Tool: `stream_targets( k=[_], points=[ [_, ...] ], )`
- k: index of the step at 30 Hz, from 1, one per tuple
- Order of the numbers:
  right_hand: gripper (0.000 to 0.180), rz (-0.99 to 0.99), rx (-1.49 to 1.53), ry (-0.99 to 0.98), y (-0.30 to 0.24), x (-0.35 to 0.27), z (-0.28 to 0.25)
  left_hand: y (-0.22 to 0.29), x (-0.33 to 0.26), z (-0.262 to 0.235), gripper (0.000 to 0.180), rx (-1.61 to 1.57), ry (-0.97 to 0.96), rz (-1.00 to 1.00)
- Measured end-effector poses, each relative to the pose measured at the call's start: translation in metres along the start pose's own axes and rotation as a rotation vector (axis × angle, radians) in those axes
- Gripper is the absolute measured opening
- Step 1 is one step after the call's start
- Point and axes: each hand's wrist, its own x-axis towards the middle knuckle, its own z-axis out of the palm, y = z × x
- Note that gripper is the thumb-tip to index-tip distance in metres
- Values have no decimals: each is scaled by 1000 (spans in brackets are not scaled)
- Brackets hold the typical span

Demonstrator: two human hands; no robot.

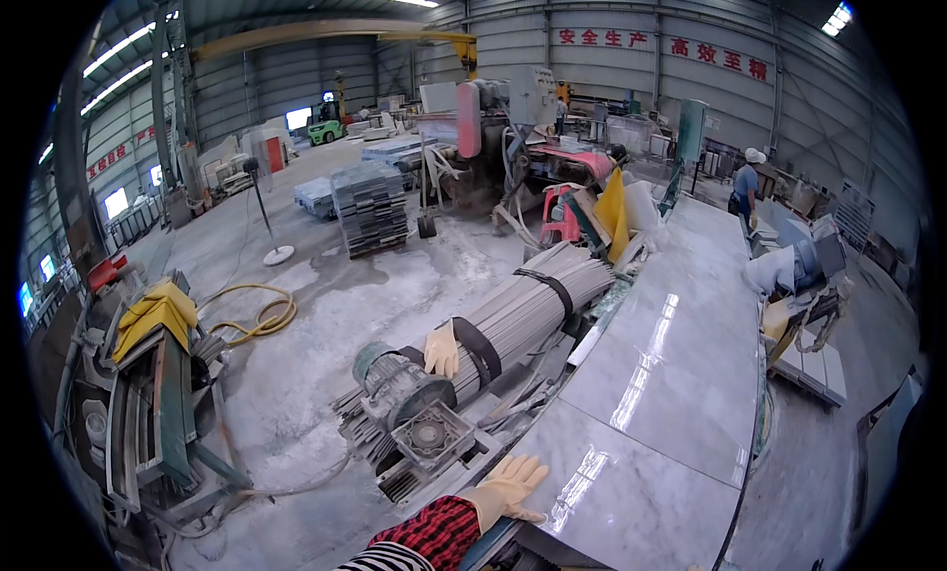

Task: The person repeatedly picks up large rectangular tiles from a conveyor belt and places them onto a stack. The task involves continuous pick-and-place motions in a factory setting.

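Slab (651, 512), white with grey veining, right under the left hand (508, 490) and spreading off to its right. Looks like palm-down contact at the near edge, gloved, open, fingers spread, gripping nothing. Can't see the right hand anywhere, so no telling its state. Further ahead of the hand, past a thin seam (641, 441), another slab lined up, the far slab (681, 295). Probably a steadying touch, going by the pose. To do that well, imho: press flat with the whole palm, don't hook fingertips over the edge, and go easy, maybe pretty slick given the shine. Mind the seam too, likely spot for a pinched finger or chipped corner. Tuck in the sleeve (434, 532) just behind the hand. And steer clear of the motor (400, 389), ahead and left of the hand, beside a loose glove (442, 349) and strapped bundle (508, 320).
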Motion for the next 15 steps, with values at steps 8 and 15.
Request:
stream_targets(
  k=[8,15],
  points=[
    [48,23,-11,-11,4,-3,4,6,-4,-7,113,7,-25,-17],
    [49,33,-41,5,21,-10,25,7,-8,-8,110,31,-22,-21]
  ],
)
